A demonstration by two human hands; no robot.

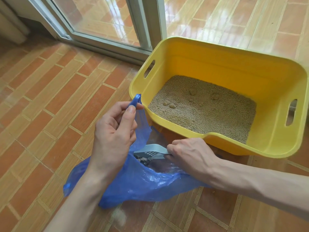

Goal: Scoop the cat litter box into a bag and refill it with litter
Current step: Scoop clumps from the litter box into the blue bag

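A yellow litter box [197, 52] stands on the tiled floor at the right, holding beige litter [209, 111] with a few clumps on its surface. A blue plastic bag [142, 183] lies on the floor in front of the box's near left corner. My left hand [113, 131] pinches the bag's handle and lifts that side, so the mouth stays wide. My right hand [189, 154] grips the handle of a grey slotted scoop [150, 150], whose head is tipped inside the bag's mouth. Dark clumps [143, 160] show just under the scoop inside the bag.
A sliding glass door with a pale frame [107, 42] runs across the back left, its track on the floor just behind the box. Orange and tan floor tiles [50, 101] spread to the left. A small tuft of fluff [119, 216] lies on the floor below the bag.
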